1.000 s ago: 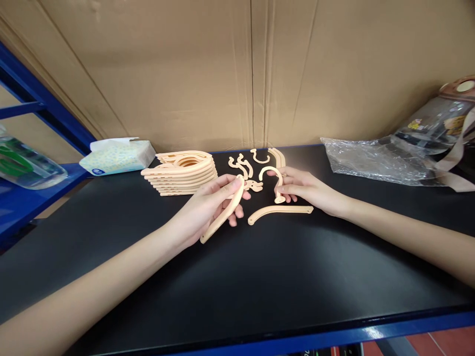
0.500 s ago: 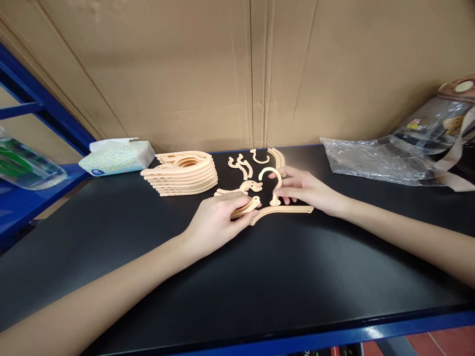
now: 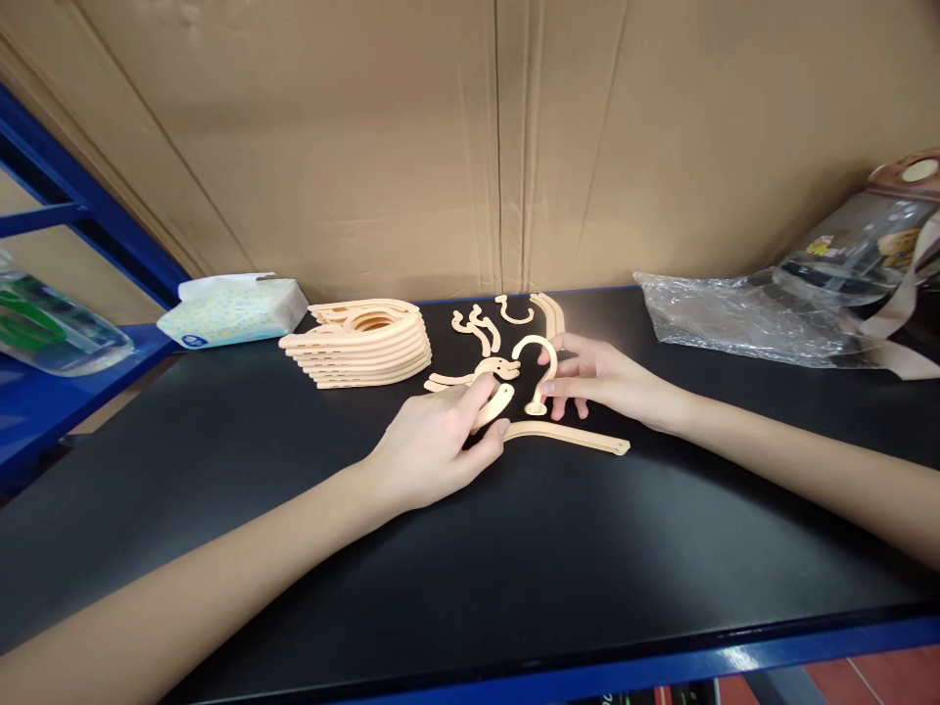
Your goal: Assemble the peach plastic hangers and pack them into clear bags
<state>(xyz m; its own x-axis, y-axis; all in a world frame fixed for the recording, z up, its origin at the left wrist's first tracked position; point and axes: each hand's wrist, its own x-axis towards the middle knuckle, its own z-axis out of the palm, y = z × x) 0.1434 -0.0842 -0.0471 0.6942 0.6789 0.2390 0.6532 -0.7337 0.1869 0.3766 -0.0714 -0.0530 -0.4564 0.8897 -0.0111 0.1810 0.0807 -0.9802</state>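
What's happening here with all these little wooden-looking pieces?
A person works at a black table with flat, pale curved pieces. The left hand grips one curved arm piece, its end beside a long arm piece lying flat. The right hand pinches a hook piece. A stack of similar pieces sits behind.

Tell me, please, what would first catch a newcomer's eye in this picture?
Two bare hands meet at mid-table: the left hand grips a curved arm piece, the right hand pinches a pale hook. A long arm piece lies just below them, and a stack of finished hangers sits behind to the left.
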